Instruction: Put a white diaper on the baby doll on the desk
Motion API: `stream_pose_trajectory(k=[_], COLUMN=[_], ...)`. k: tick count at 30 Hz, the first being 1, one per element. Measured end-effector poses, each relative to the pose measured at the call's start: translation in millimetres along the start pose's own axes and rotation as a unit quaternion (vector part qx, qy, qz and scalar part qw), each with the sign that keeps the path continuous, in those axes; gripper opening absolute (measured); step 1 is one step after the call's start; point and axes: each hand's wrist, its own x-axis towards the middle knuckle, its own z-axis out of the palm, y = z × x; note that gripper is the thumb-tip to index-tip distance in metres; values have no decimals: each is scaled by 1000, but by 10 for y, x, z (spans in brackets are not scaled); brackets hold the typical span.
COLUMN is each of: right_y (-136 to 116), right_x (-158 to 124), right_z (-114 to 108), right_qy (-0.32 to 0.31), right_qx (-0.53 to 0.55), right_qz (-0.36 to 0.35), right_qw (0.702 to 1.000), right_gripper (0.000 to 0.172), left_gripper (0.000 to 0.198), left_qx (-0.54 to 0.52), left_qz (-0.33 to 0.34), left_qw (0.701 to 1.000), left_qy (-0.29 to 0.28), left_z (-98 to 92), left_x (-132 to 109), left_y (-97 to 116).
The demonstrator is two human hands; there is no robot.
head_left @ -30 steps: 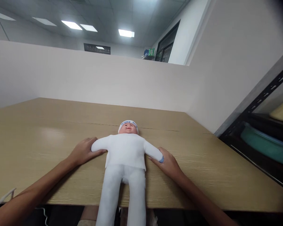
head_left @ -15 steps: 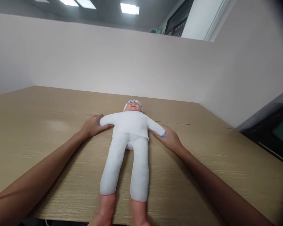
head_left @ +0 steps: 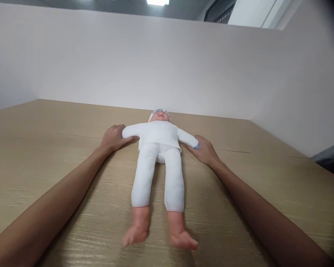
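A baby doll (head_left: 160,135) in a white top and white trousers lies on its back on the wooden table (head_left: 80,193). Its head, with a white headband (head_left: 160,110) bearing blue letters, points to the far side, and its bare feet (head_left: 180,237) are toward me. My left hand (head_left: 115,137) is closed around the end of the doll's left-side sleeve, thumb along its lower edge. On the other side my right hand (head_left: 203,148) grips the other arm at its blue cuff. The doll's hands are hidden.
A pale wall (head_left: 144,63) rises behind the table's far edge and continues along the right. Something dark with a grey edge (head_left: 332,157) stands at the right side of the table. Ceiling lights (head_left: 157,2) show above the wall.
The doll has slid away from me toward the far wall, with both hands holding its arms. Its feet now show fully on the table. The camera view has shifted too.
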Motion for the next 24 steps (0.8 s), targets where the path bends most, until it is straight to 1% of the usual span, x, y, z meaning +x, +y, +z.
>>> stream_pose_trajectory(k=[5,10,13,15,17,19,22,24], right_y=[145,287,334,341,335,326,349,404], right_x=[257,378,398,398,385,360,315,294], right_z=[84,121,129,132,130,122,97,79], right_qy=[-5,-3,6,1,-7,-13,1,17], right_qx=[0,-4,15,28,25,16,41,66], right_qz=[10,4,6,7,0,-3,8,16], right_qw=[1000,1000,1000,1000,1000,1000,999,998], right_gripper=[41,41,45,46,46,52,63,63], left_gripper=[77,77,76,76,77,79,69,68], left_qx=[3,3,-2,-17,-45,-86,-137,-145], left_qz=[5,22,33,41,47,51,41,20], left_qw=[1000,999,999,999,998,995,990,989], left_qy=[-10,-24,-31,-31,-26,-15,6,23], left_z=[90,178,213,225,225,211,181,176], left_x=[228,331,341,332,312,285,247,231], left_y=[-49,-144,-229,-271,-291,-298,-323,-370])
